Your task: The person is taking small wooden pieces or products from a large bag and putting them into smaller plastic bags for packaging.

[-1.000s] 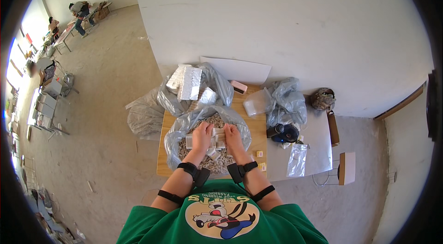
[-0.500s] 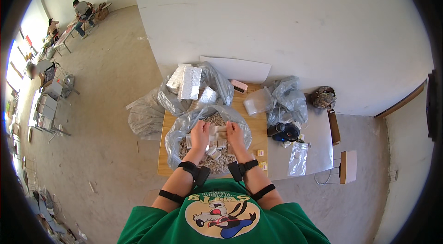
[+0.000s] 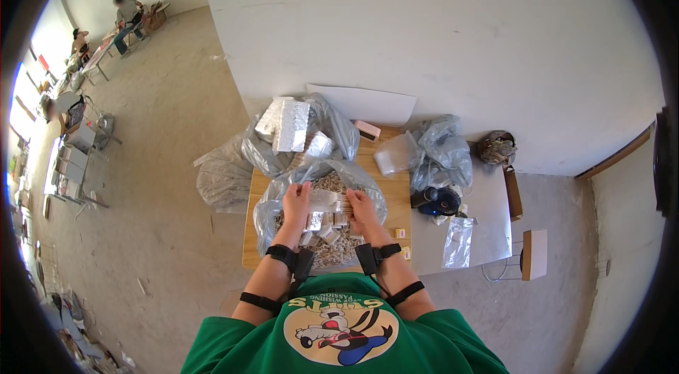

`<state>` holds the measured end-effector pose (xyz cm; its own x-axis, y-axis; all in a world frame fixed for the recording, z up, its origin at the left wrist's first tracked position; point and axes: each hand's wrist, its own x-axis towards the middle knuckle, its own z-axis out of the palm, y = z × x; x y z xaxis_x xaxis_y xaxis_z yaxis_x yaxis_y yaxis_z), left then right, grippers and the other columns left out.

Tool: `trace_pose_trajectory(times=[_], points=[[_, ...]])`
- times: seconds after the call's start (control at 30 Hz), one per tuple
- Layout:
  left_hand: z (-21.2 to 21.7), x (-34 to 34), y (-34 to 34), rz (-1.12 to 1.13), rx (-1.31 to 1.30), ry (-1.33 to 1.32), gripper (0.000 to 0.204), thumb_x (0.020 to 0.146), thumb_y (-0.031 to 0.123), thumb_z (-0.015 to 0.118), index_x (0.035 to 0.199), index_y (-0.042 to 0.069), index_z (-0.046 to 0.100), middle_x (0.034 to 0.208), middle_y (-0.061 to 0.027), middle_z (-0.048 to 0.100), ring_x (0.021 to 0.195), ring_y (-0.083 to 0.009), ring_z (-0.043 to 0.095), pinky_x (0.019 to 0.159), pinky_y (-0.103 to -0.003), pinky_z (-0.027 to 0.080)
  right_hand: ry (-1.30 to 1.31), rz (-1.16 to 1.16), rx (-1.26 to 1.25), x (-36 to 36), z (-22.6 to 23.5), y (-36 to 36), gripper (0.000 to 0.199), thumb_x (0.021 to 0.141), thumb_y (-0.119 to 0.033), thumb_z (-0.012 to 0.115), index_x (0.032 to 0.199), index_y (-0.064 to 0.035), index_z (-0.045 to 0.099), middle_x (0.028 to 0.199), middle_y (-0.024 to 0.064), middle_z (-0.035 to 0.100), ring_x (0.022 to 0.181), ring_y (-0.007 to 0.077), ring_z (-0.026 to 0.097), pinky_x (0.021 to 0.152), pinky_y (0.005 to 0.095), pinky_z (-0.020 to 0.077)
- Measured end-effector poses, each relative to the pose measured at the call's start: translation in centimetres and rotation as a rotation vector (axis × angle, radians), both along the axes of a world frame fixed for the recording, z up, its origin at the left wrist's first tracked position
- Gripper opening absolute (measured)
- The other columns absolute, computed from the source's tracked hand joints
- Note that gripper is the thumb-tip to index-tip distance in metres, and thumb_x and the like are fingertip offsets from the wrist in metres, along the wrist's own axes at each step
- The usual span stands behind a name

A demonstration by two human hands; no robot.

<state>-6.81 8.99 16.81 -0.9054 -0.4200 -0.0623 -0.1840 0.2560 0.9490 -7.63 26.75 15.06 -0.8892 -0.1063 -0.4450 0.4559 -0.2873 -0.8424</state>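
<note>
Pale wall [image 3: 438,41] and concrete floor [image 3: 177,133] are noted around a wooden tabletop [image 3: 397,193], on which an open grey bag [image 3: 264,217] is set close to the body. Shredded filler [image 3: 331,255] and small white packs [image 3: 328,234] are contained in it. At its far side, larger white packs [image 3: 291,128] are held in a second grey bag [image 3: 341,126]; two small yellow boxes [image 3: 400,233] are placed near the right edge.

Above the open bag, a clear plastic sleeve [image 3: 323,198] is spanned between the hands, its long axis running roughly left to right. Its left end is pinched in the grip of the left hand [image 3: 296,203], fingers together. A ribbed pale bundle [image 3: 344,205] is clamped by the right hand [image 3: 362,207]; it is located just left of that palm, so the right is nearer. Owing to glare and small scale, its contents are only tentatively read as thin sticks.
</note>
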Motion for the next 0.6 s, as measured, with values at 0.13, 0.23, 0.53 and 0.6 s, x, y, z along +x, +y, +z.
trace_pose_trajectory(times=[0.13, 0.23, 0.53, 0.6], points=[[-1.0, 0.2, -0.3, 0.046, 0.612, -0.051, 0.029, 0.085, 0.028, 0.058, 0.069, 0.005, 0.051, 0.057, -0.0007, 0.049, 0.045, -0.0085, 0.043, 0.04, -0.024, 0.033, 0.01, -0.077, 0.06, -0.2, -1.4, 0.2, 0.023, 0.087, -0.029, 0.054, 0.075, -0.0098, 0.053, 0.056, -0.003, 0.048, 0.04, 0.0055, 0.04, 0.035, 0.0209, 0.0292], [-0.8, 0.4, 0.3, -0.101, 0.533, -0.252, 0.023, 0.084, 0.024, 0.059, 0.071, 0.007, 0.051, 0.059, 0.0001, 0.049, 0.046, -0.0078, 0.043, 0.04, -0.023, 0.033, 0.063, -0.084, 0.222, -0.4, -2.0, 0.2, 0.022, 0.087, -0.029, 0.055, 0.076, -0.0095, 0.053, 0.057, -0.0029, 0.049, 0.043, 0.0059, 0.042, 0.037, 0.021, 0.0325], [-2.7, 0.3, -5.4, 0.145, 0.474, 0.0, 0.021, 0.084, 0.015, 0.057, 0.069, 0.005, 0.047, 0.054, 0.0009, 0.046, 0.043, -0.0063, 0.041, 0.04, -0.021, 0.032, -0.047, -0.206, 0.373, -0.8, -4.8, 1.5, 0.021, 0.086, -0.025, 0.055, 0.078, -0.0057, 0.054, 0.065, 0.0016, 0.053, 0.05, 0.0098, 0.048, 0.041, 0.0237, 0.0386], [-2.7, 0.8, -5.8, 0.164, 0.486, -0.018, 0.021, 0.085, 0.014, 0.056, 0.068, 0.006, 0.046, 0.053, 0.0011, 0.045, 0.043, -0.0061, 0.04, 0.039, -0.021, 0.031, -0.142, -0.243, 0.21, -1.2, -5.6, 1.2, 0.013, 0.085, -0.018, 0.054, 0.083, -0.0058, 0.056, 0.07, 0.0024, 0.055, 0.053, 0.0105, 0.05, 0.043, 0.0232, 0.0396]])
